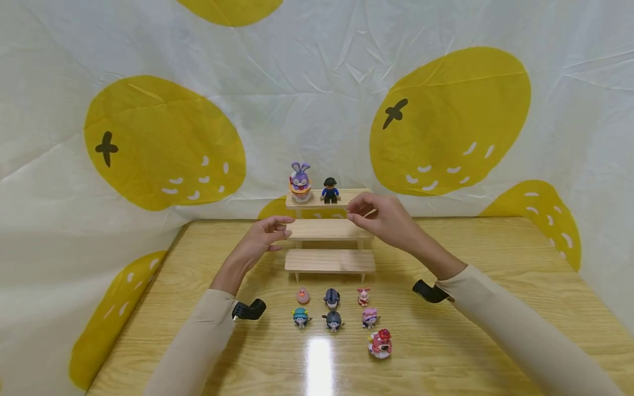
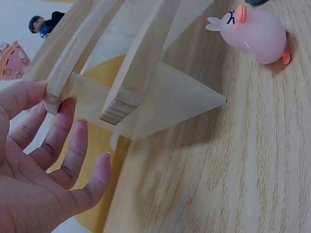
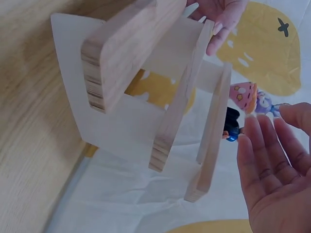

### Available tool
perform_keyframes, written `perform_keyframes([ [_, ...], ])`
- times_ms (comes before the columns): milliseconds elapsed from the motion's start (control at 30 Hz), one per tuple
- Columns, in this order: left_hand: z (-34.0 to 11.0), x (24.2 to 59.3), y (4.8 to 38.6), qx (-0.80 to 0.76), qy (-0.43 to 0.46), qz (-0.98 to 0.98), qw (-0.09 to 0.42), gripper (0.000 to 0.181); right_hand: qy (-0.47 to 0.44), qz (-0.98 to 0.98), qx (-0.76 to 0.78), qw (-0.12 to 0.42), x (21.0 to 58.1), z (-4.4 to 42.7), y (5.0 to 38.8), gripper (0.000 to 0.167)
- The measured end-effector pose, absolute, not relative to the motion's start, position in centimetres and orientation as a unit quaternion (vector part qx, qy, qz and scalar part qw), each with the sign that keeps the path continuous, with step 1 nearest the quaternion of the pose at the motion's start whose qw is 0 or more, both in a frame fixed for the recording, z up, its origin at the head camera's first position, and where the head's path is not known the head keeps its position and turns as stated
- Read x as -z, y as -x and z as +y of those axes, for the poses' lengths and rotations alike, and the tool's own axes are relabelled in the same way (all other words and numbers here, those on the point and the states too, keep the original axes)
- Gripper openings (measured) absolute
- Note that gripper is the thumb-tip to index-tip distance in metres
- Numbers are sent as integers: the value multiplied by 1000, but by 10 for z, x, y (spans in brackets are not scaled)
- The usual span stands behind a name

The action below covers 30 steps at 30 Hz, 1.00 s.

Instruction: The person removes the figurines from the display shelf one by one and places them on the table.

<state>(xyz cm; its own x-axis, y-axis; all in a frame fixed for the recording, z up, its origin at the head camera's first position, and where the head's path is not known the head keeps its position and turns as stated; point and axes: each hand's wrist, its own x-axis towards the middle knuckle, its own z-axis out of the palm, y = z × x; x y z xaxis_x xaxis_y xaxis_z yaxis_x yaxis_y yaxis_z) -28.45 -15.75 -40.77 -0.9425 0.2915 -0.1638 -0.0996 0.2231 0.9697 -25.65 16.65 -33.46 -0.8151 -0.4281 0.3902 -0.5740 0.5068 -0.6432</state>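
A three-tier wooden display stand point(image 1: 329, 259) is on the table, with pale see-through side supports. My left hand point(image 1: 260, 237) pinches the left end of the middle tier point(image 2: 73, 48) between thumb and finger; its other fingers are spread. Near the right end of the top tier point(image 3: 216, 141), my right hand point(image 1: 383, 217) has loosely bent fingers and holds nothing. On that tier stand a purple rabbit figurine point(image 1: 300, 184) at the left and, beside it, a toy figure in blue and black point(image 1: 330, 191) with a dark cap.
In front of the stand are small figurines: a pink duck point(image 2: 257, 34), a grey one point(image 1: 332, 297), a piglet point(image 1: 364, 297), a teal-hatted one point(image 1: 300, 317), a dark-hatted one point(image 1: 333, 320), a pink-hatted one point(image 1: 370, 317) and a reddish one point(image 1: 380, 345). A patterned cloth point(image 1: 317, 121) hangs behind.
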Motion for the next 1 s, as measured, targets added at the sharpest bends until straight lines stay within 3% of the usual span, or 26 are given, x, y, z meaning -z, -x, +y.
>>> perform_keyframes([
  [300, -157, 408, 284, -620, -61, 766, 158, 36, -258, -860, -422, 122, 335, 156, 279, 15],
  [500, -157, 409, 283, -617, -62, 769, 156, 35, -248, -855, -434, 139, 335, 150, 291, 27],
  [733, -157, 408, 282, -620, -66, 766, 156, 38, -249, -856, -436, 125, 333, 142, 304, 42],
  [1000, -157, 408, 282, -620, -65, 766, 160, 38, -251, -860, -432, 100, 331, 130, 313, 47],
])
